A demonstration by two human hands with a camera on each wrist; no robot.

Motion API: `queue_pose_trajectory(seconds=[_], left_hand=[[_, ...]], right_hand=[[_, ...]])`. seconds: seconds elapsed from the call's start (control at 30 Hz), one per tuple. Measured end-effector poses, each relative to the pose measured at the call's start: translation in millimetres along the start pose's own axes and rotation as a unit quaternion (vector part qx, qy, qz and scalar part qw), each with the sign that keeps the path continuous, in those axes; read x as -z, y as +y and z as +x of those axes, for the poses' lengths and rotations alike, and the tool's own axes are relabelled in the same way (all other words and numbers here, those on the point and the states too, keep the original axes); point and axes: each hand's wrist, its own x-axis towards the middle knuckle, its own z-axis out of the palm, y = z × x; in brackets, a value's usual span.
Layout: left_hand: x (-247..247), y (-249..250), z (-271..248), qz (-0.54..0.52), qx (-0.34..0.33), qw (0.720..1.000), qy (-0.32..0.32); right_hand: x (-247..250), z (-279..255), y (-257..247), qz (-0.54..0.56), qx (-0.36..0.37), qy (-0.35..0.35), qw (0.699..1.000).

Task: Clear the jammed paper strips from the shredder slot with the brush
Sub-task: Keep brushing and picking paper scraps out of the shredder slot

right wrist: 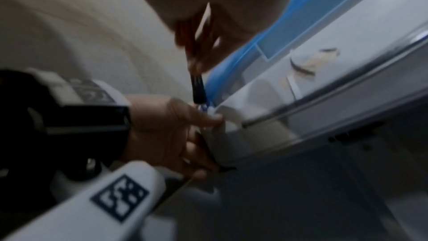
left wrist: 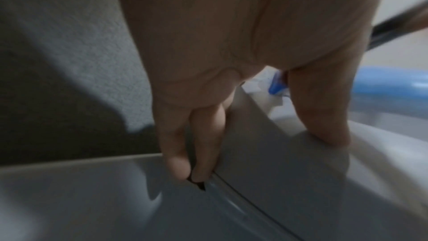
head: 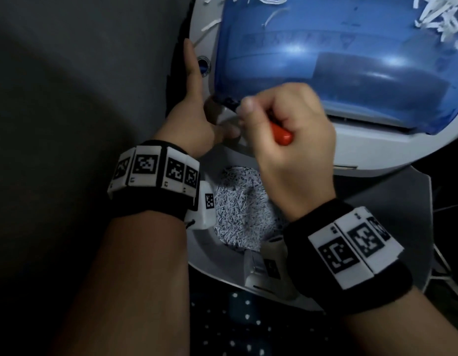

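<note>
Item, at nine o'clock of the head view: the left hand (head: 194, 119), braced on the left end of the shredder (head: 377, 140). Its index finger lay straight along the grey housing toward twelve o'clock. In the left wrist view the other fingers (left wrist: 176, 160) ran straight down the side wall to the seam, and the thumb pressed flat on the top edge. Nothing was pinched; the hand steadied the housing.

Item, at centre: the brush (head: 281, 133), with an orange handle end and a dark ferrule (right wrist: 198, 89). The right hand (head: 287, 140) held it in a closed fist, fingers curled round the handle. The tip pointed toward ten o'clock, at the near left corner of the blue cover (head: 338, 60), just beside the left thumb.

Item, at the tip: what appeared to be a few jammed paper strips (right wrist: 206, 107), white with blue print, though the blur left this uncertain.

Item, at six o'clock: the bin (head: 215, 250) with its shredded paper (head: 238, 201).

Item, at one o'clock: loose strips (head: 438, 14) lying on the cover.

Step in hand, as judged: working the bristles into the left end of the slot. The next move probably called for short strokes along the slot toward three o'clock, with the left hand steadying the housing.
</note>
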Motion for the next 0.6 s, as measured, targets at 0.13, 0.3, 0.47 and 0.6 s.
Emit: queue_pose_trajectory(seconds=[0.13, 0.3, 0.47, 0.6], left_hand=[[-1.3, -3.5, 0.4, 0.023, 0.006, 1.000, 0.011], [-1.2, -9.7, 3.9, 0.032, 0.000, 0.999, 0.003], [-0.4, -7.0, 3.1, 0.029, 0.015, 0.999, 0.007], [1.8, -13.6, 6.7, -0.031, 0.020, 0.999, 0.000]], right_hand=[[-1.4, 2.4, 7.8, -0.027, -0.038, -0.003, 0.999], [8.8, 8.4, 6.6, -0.048, -0.051, 0.051, 0.996], [3.1, 2.9, 0.5, 0.005, -0.018, 0.017, 1.000], [4.9, 4.6, 15.6, -0.017, -0.073, 0.021, 0.997]])
